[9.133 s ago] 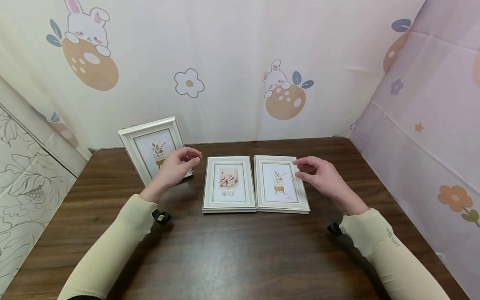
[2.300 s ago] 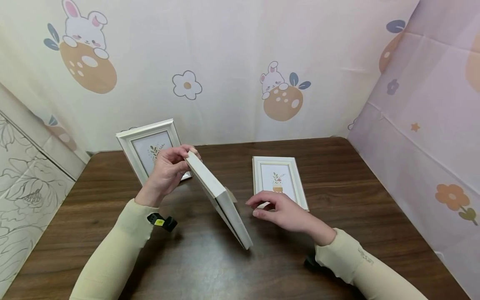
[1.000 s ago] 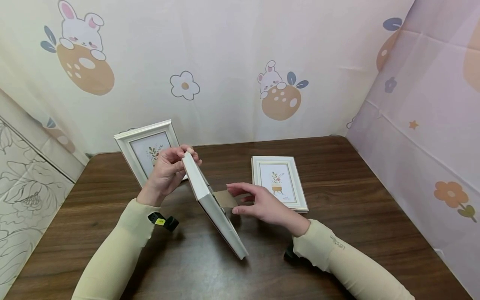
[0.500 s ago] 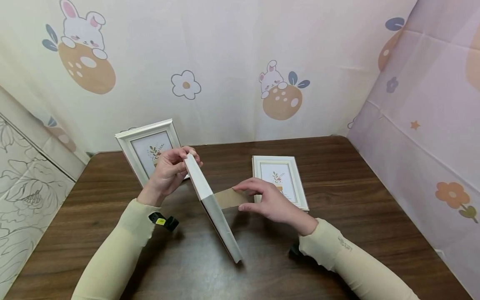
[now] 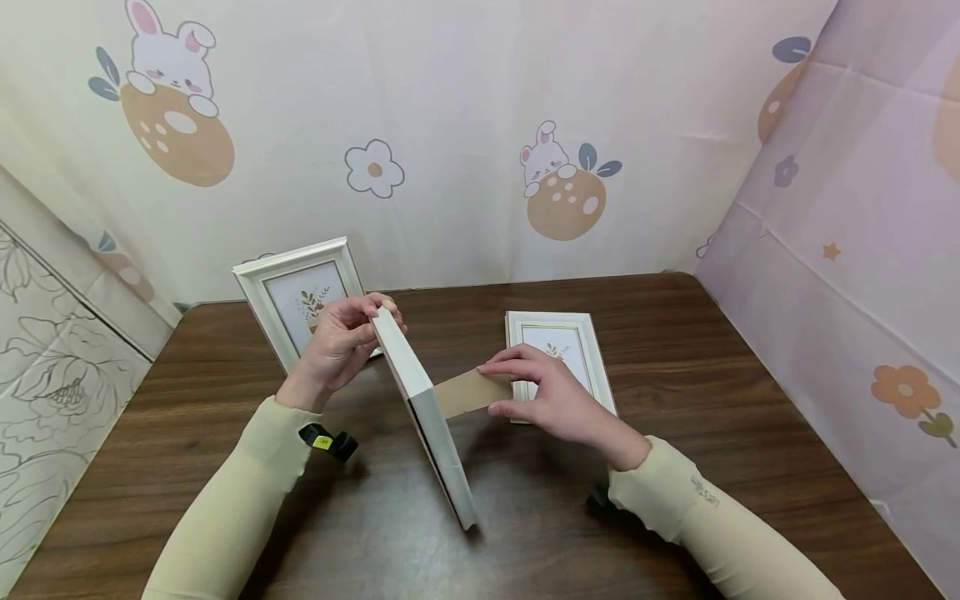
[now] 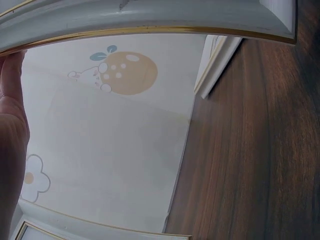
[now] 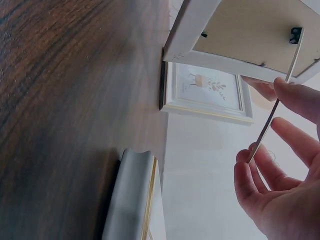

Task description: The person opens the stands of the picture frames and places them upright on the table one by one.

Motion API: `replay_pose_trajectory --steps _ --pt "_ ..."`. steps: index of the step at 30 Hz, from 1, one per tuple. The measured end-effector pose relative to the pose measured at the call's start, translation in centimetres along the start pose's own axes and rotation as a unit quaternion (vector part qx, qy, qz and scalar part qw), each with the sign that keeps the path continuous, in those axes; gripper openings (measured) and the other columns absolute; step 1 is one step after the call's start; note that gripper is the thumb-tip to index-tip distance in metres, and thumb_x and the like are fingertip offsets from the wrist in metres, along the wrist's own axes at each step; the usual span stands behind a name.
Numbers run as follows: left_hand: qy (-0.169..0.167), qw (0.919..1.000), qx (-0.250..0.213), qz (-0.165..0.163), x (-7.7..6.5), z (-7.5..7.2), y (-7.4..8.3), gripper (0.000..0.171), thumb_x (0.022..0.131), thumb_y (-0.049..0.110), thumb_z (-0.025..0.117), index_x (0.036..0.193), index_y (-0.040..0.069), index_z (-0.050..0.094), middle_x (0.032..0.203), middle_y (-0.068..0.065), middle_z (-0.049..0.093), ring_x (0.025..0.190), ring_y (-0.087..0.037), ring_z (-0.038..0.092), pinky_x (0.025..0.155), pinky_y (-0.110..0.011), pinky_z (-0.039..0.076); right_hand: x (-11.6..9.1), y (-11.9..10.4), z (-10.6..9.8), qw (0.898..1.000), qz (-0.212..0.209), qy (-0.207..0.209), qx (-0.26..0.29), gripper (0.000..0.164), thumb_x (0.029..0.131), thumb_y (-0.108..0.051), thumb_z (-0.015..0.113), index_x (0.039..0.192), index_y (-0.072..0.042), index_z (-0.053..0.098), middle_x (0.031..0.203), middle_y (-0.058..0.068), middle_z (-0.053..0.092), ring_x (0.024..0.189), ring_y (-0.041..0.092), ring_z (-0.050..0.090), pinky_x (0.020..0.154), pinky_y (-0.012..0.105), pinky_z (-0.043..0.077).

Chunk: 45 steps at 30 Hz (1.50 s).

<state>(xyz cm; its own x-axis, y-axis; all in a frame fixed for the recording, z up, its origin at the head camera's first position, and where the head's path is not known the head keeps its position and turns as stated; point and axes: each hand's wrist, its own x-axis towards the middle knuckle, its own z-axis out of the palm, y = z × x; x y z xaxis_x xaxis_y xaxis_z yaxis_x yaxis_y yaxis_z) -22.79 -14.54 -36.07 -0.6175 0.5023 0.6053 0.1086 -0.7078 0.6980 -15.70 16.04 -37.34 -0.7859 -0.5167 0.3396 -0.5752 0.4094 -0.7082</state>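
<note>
My left hand (image 5: pixel 330 350) grips the top corner of a white picture frame (image 5: pixel 408 367), which is tilted up with its lower edge at the tabletop. My right hand (image 5: pixel 551 396) pinches the brown easel stand (image 5: pixel 467 393) that sticks out from the frame's back. In the right wrist view the stand (image 7: pixel 270 117) appears edge-on between thumb and fingers, joined to the beige backing board (image 7: pixel 245 32) by a small black hinge (image 7: pixel 296 35). The left wrist view has the frame's gold-lined border (image 6: pixel 150 22) across its top. The held frame's picture is hidden in the head view.
A second white frame (image 5: pixel 296 250) stands upright at the back left, behind my left hand. Another frame (image 5: pixel 600 367) lies face up at the right, partly covered by my right hand. All are on a dark wooden table (image 5: pixel 720 400) before a printed curtain (image 5: pixel 450 83).
Earlier the held frame lay flat beside the right-hand one; my left hand has since raised it. Over the last second my right hand has swung the stand outward, to the right.
</note>
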Motion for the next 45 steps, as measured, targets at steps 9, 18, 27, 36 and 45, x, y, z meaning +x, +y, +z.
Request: replay_pose_trajectory --steps 9,18,27,36,45 --pt "0.015 0.9994 0.032 0.0 -0.2 -0.1 -0.1 0.015 0.086 -0.001 0.061 0.097 0.004 0.069 0.108 -0.012 0.061 0.097 -0.026 0.057 0.076 -0.027 0.052 0.0 -0.4 -1.0 1.0 -0.009 0.018 -0.021 0.046 0.073 -0.03 0.081 0.116 -0.021 0.067 0.113 -0.008 0.055 0.106 0.01 0.051 0.085 0.03 0.043" --pt "0.013 0.9993 0.035 -0.001 -0.2 0.1 -0.2 0.015 0.087 -0.002 0.061 0.099 0.004 0.068 0.111 -0.011 0.06 0.097 -0.024 0.058 0.075 -0.025 0.051 0.0 -1.1 -1.0 1.0 0.004 0.015 -0.022 0.048 0.071 -0.014 0.083 0.115 -0.011 0.066 0.114 0.002 0.056 0.107 0.018 0.052 0.085 0.035 0.043" --pt "0.027 0.9989 0.039 0.0 -0.3 0.4 -0.1 0.014 0.086 0.0 0.062 0.097 0.005 0.068 0.11 -0.01 0.06 0.096 -0.021 0.056 0.074 -0.023 0.05 0.1 -4.0 -1.3 1.0 -0.004 -0.005 -0.009 0.043 0.073 -0.003 0.078 0.113 0.001 0.063 0.112 0.013 0.059 0.104 0.028 0.055 0.087 0.043 0.046" --pt "0.037 0.9985 0.04 0.001 -0.4 0.6 -0.2 0.014 0.085 0.0 0.063 0.097 0.005 0.068 0.11 -0.01 0.06 0.096 -0.021 0.055 0.074 -0.023 0.05 0.1 -1.2 -0.1 1.0 -0.006 -0.014 0.018 0.045 0.076 -0.007 0.078 0.118 -0.004 0.061 0.117 0.01 0.057 0.106 0.027 0.055 0.085 0.046 0.048" --pt "0.04 0.9984 0.04 0.005 -0.3 0.6 -0.2 0.013 0.085 0.0 0.064 0.096 0.005 0.068 0.11 -0.011 0.059 0.095 -0.02 0.055 0.074 -0.023 0.05 0.0 1.4 0.5 1.0 -0.017 -0.016 0.012 0.046 0.078 -0.024 0.078 0.12 -0.018 0.06 0.118 -0.006 0.056 0.106 0.013 0.054 0.085 0.036 0.05"
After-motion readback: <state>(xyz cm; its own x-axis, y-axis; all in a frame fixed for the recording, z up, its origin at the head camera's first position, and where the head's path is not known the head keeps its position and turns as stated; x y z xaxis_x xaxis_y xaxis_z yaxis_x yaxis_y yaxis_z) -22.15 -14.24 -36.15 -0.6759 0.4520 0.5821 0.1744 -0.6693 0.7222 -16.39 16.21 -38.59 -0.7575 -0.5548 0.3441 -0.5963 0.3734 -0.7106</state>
